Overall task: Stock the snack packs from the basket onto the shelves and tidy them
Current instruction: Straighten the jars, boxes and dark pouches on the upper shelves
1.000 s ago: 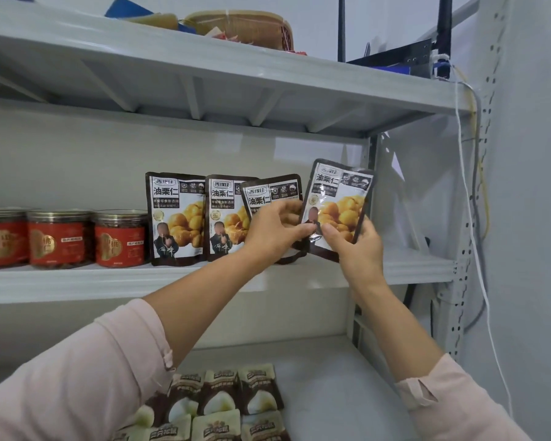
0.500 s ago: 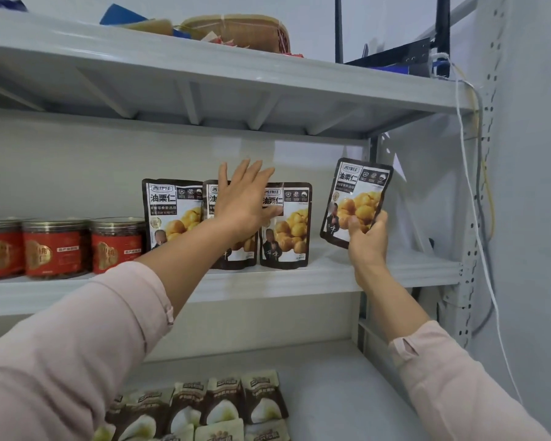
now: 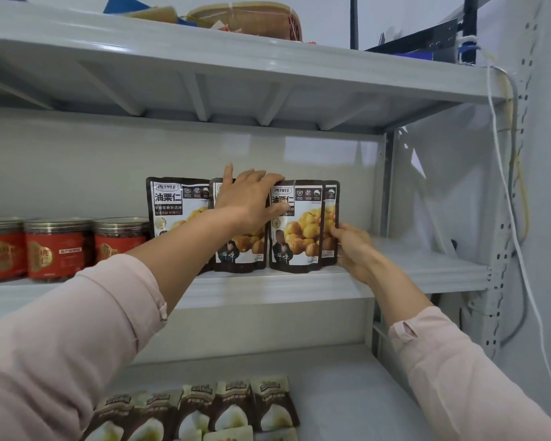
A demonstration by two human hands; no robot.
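I see my left hand (image 3: 248,202) spread flat across upright dark chestnut snack pouches (image 3: 296,226) on the grey metal middle shelf (image 3: 427,268); my right hand (image 3: 352,246) pinches the rightmost pouch (image 3: 330,224), tucked just behind its neighbour.

The left hand (image 3: 250,202) covers the upper half of the second chestnut pack (image 3: 240,253). The fourth pack (image 3: 330,224), at three o'clock of the third pack (image 3: 296,227), shows only a narrow strip. The leftmost red jar (image 3: 0,249) is cut by the frame's nine o'clock edge. The pale packs (image 3: 204,412) at six o'clock run off the bottom edge. Small print on the packs is unreadable.
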